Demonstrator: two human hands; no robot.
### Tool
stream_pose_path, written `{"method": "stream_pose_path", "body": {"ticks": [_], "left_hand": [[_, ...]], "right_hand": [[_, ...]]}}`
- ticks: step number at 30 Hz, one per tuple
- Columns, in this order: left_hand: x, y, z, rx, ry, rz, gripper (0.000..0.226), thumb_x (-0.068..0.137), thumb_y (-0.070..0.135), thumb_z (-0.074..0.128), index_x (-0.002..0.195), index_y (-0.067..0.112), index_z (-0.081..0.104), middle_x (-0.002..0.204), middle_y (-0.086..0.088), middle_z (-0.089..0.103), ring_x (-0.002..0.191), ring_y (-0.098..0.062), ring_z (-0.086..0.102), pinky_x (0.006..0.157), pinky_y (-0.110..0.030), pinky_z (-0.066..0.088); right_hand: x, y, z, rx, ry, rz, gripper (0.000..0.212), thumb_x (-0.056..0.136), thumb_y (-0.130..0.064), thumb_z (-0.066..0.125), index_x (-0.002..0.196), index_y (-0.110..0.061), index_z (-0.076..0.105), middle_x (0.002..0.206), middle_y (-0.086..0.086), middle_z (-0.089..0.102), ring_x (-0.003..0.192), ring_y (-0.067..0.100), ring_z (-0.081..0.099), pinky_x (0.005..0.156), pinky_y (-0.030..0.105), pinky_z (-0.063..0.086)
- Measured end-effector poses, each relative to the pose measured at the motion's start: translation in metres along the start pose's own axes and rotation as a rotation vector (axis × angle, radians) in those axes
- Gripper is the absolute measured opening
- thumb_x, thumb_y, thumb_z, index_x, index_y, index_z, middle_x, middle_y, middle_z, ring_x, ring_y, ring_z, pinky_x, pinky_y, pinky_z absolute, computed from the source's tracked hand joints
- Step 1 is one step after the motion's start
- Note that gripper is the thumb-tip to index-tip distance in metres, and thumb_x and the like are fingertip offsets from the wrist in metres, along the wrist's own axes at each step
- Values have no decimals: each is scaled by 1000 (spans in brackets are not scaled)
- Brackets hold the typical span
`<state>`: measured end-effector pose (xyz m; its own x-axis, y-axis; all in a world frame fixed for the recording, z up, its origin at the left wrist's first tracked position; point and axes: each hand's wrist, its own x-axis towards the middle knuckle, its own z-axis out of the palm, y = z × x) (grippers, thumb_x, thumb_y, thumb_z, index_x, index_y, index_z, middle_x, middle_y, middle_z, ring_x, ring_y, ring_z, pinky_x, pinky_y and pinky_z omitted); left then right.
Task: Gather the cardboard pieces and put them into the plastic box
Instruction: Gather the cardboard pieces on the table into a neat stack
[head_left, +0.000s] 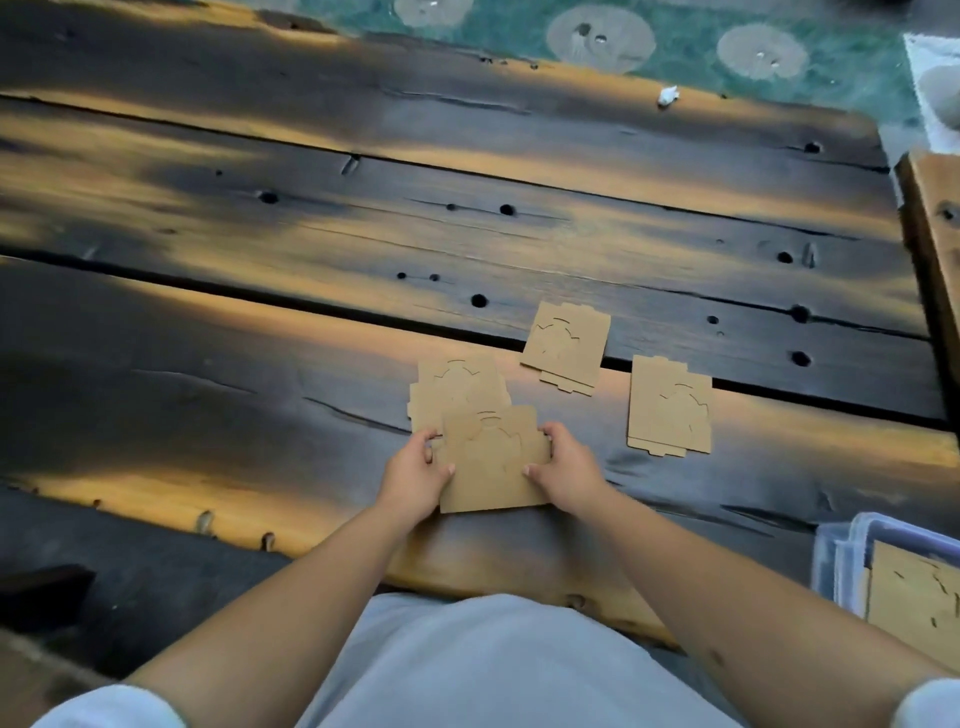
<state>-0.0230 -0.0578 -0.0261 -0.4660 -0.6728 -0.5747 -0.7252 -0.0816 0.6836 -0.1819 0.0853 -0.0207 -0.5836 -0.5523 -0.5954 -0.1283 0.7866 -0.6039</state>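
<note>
Both hands grip one brown die-cut cardboard piece (491, 467) near the table's front edge: my left hand (415, 475) holds its left side, my right hand (566, 467) its right side. Just beyond it, partly covered, lies another cardboard piece (457, 382). Two more cardboard pieces lie flat farther right, one (566, 345) across a plank gap, one (670, 405) to its right. The clear plastic box (841, 556) sits at the lower right, cut off by the frame edge, with a cardboard piece (911, 592) inside it.
The dark plank table (363, 234) has knots, holes and gaps between boards. A small white scrap (667, 96) lies near its far edge. A green patterned rug (675, 36) lies beyond. A wooden piece of furniture (935, 234) stands at the right.
</note>
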Motion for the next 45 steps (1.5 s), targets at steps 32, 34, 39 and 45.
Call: {"method": "stream_pose_path", "body": {"ticks": [32,34,39,45], "left_hand": [[104,28,-30,249,3,-130,24,80,9,58,102,19,55,104,-5,63,93,-26,59,75,-36,52],[101,28,-30,275,1,-90,21,81,10,61,96,21,52,103,-3,60,89,-22,57,70,-32,48],[88,28,-23,270,8,-50,20,84,15,64,96,20,48,96,-2,60,87,-24,58,71,-34,50],[68,29,-7,120,-56,7,28,81,6,66,93,25,48,93,1,69,90,-21,63,77,-33,52]], "right_hand": [[97,-61,36,-35,152,173,51,73,-15,66,121,-16,47,125,7,47,115,30,47,98,42,44],[92,-58,35,-31,144,183,41,73,-18,65,111,-19,49,120,8,47,108,29,48,93,42,47],[71,-46,32,123,140,200,37,76,-24,76,96,-20,45,99,3,58,91,23,58,77,39,52],[37,-25,21,205,188,228,37,80,-25,75,99,-20,45,95,0,60,86,20,57,70,35,49]]}}
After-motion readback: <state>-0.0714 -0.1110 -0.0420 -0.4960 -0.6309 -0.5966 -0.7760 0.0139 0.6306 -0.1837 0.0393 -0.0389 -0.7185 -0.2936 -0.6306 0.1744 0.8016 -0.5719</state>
